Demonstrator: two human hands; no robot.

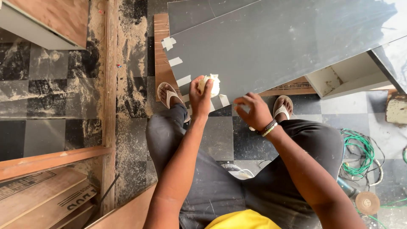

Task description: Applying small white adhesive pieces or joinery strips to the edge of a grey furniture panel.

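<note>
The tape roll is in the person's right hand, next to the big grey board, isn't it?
Not quite. The head view shows the tape roll in the left hand, not the right. The right hand pinches at the edge of the big grey board.

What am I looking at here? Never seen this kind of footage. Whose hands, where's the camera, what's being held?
There is no machine: a person works with two bare hands, and the single camera sits on their head, looking straight down past their dark trousers and sandalled feet.

The left hand has a grip on a crumpled wad of pale tape. The right hand, with a beaded bracelet at the wrist, pinches at the near edge of a large grey board, where short strips of tape are stuck along the edge.

Around them: a tiled floor covered in sawdust, wooden planks at the lower left, and a tangle of green cable on the right.
</note>
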